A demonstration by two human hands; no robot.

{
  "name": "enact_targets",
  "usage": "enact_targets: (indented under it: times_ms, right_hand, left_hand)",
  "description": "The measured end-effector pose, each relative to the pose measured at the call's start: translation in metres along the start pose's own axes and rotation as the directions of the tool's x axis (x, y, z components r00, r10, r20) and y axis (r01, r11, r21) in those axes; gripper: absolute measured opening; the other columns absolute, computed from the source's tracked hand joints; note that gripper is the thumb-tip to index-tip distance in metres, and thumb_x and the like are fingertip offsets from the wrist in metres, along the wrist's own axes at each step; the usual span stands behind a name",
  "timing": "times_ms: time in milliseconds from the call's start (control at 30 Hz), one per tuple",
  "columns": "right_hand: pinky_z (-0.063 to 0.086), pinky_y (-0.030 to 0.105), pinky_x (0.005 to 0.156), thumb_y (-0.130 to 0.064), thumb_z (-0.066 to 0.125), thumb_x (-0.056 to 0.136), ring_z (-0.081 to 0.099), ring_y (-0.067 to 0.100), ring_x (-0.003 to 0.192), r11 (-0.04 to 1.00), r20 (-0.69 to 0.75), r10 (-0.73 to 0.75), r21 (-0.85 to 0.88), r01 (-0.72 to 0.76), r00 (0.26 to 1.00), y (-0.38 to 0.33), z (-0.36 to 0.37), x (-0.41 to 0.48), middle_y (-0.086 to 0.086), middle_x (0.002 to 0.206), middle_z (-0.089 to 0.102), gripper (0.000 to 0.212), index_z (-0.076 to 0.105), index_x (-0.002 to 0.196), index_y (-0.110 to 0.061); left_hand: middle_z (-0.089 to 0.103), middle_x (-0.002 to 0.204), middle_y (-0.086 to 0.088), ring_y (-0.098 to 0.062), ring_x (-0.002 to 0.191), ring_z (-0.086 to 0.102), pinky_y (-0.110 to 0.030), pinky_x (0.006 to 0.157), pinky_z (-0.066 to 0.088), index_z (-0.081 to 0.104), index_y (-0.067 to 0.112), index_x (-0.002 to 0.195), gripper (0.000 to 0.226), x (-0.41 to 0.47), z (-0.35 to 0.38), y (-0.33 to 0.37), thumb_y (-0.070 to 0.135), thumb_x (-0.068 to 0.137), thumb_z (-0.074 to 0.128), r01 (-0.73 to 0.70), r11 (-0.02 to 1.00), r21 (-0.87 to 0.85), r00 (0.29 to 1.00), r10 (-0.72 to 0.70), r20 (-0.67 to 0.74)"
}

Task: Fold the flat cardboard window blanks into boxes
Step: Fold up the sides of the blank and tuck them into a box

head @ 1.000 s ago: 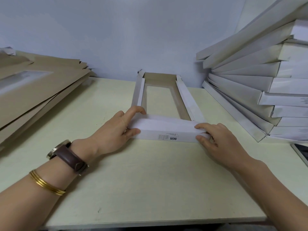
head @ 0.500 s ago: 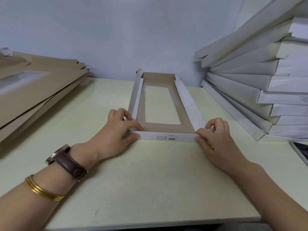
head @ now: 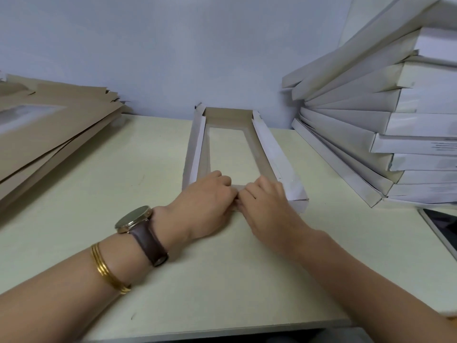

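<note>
two bare forearms reach in from the near edge of a pale table (head: 153,169). the left forearm carries thin gold bangles (head: 108,271) and, just beyond them at the wrist, a round watch (head: 134,219) on a brown strap. the left hand (head: 205,201) and the right hand (head: 268,206) meet knuckle to knuckle at the middle of the table, both set on the near end of a half-formed window box (head: 274,154). each hand's fingers are curled round the box's near end wall, so both hands hold that wall in a narrow grip. the fingertips themselves are hidden. the box lies on the table and runs straight away from the person, its window panel face down so the table top shows through the cut-out. its two long sides are folded up and show white, and the far end wall, brown on its inner face, stands upright close to the back wall (head: 173,45). to the left, well apart from the box, a sloping pile of flat brown blanks (head: 54,139) rests on the table, the top one showing a window cut-out. to the right, a leaning stack of finished white boxes (head: 358,125) rises near the box without touching it. a dark flat device (head: 442,229) lies at the table's right edge, near the foot of that stack.
</note>
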State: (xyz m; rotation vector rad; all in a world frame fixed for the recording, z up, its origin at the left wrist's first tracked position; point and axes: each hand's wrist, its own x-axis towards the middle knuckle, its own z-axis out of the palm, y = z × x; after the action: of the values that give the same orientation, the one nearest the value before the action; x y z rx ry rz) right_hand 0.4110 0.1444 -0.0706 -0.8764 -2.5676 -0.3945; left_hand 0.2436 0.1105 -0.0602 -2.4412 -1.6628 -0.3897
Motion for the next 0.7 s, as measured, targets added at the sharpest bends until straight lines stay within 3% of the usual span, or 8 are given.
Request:
enact_targets:
  times_ms: [67, 167, 233, 333, 433, 533, 700]
  right_hand:
    - [0.032, 0.034, 0.058, 0.002, 0.074, 0.070, 0.052, 0.026, 0.067, 1.000, -0.021, 0.006, 0.025, -0.005, 1.000, -0.002, 0.001, 0.005, 0.003, 0.065, 0.054, 0.022, 0.057, 0.069, -0.011]
    - [0.029, 0.033, 0.060, 0.000, 0.070, 0.078, 0.053, 0.026, 0.068, 1.000, -0.021, -0.016, 0.026, 0.017, 1.000, 0.002, 0.003, 0.004, 0.002, 0.065, 0.054, 0.018, 0.058, 0.071, -0.012]
    - [0.031, 0.034, 0.062, 0.000, 0.065, 0.081, 0.054, 0.026, 0.072, 0.999, 0.006, -0.033, 0.023, 0.033, 0.999, 0.006, 0.004, 0.001, 0.002, 0.069, 0.057, 0.015, 0.060, 0.074, -0.012]
    - [0.038, 0.036, 0.064, -0.002, 0.063, 0.082, 0.055, 0.025, 0.072, 0.999, 0.012, -0.048, -0.008, 0.048, 0.999, 0.017, 0.003, -0.004, 0.000, 0.070, 0.057, 0.014, 0.062, 0.074, -0.013]
    - [0.033, 0.037, 0.070, -0.009, 0.059, 0.088, 0.056, 0.024, 0.070, 0.999, -0.020, -0.039, -0.029, 0.039, 0.999, 0.034, 0.000, -0.014, 0.000, 0.070, 0.058, 0.015, 0.064, 0.074, -0.012]
    - [0.026, 0.036, 0.071, -0.004, 0.065, 0.086, 0.056, 0.024, 0.071, 0.998, -0.011, -0.020, -0.067, 0.019, 1.000, 0.054, -0.005, -0.028, -0.002, 0.070, 0.057, 0.014, 0.063, 0.076, -0.013]
    - [0.020, 0.032, 0.075, 0.012, 0.061, 0.075, 0.042, 0.015, 0.088, 0.997, 0.113, 0.034, -0.067, -0.027, 0.993, 0.080, -0.008, -0.047, -0.008, 0.082, 0.053, 0.033, 0.061, 0.090, -0.018]
  left_hand:
    - [0.044, 0.086, 0.002, -0.015, 0.083, 0.034, -0.036, 0.079, 0.044, 0.059, 0.014, 0.101, 0.022, 0.003, 0.001, 0.002, 0.026, 0.101, 0.040, 0.036, 0.999, -0.010, 0.999, -0.036, 0.014]
    - [0.046, 0.084, 0.001, -0.018, 0.084, 0.043, -0.036, 0.074, 0.043, 0.060, 0.014, 0.099, 0.019, 0.000, 0.001, -0.002, 0.019, 0.099, 0.042, 0.049, 0.998, -0.044, 0.999, -0.049, 0.007]
    - [0.044, 0.082, 0.002, -0.019, 0.084, 0.047, -0.032, 0.066, 0.036, 0.062, 0.013, 0.096, 0.020, -0.003, 0.001, -0.004, 0.020, 0.099, 0.043, 0.047, 0.997, -0.067, 0.999, -0.047, -0.001]
    - [0.042, 0.081, 0.004, -0.015, 0.076, 0.037, -0.028, 0.060, 0.024, 0.063, 0.015, 0.098, 0.020, -0.005, -0.001, -0.006, 0.019, 0.096, 0.044, 0.052, 0.997, -0.052, 0.999, -0.052, 0.007]
    - [0.047, 0.085, 0.003, -0.016, 0.078, 0.042, -0.031, 0.061, 0.032, 0.063, 0.018, 0.100, 0.020, -0.008, -0.004, -0.010, 0.018, 0.096, 0.043, 0.064, 0.996, -0.058, 0.997, -0.061, 0.044]
    - [0.054, 0.091, 0.002, -0.020, 0.087, 0.053, -0.037, 0.071, 0.045, 0.063, 0.019, 0.099, 0.020, -0.014, -0.007, -0.018, 0.023, 0.099, 0.043, 0.085, 0.992, -0.090, 0.995, -0.079, 0.068]
    - [0.057, 0.088, 0.001, -0.023, 0.086, 0.054, -0.037, 0.075, 0.044, 0.064, 0.016, 0.093, 0.023, -0.022, -0.007, -0.030, 0.024, 0.100, 0.044, 0.075, 0.989, -0.124, 0.996, -0.068, 0.060]
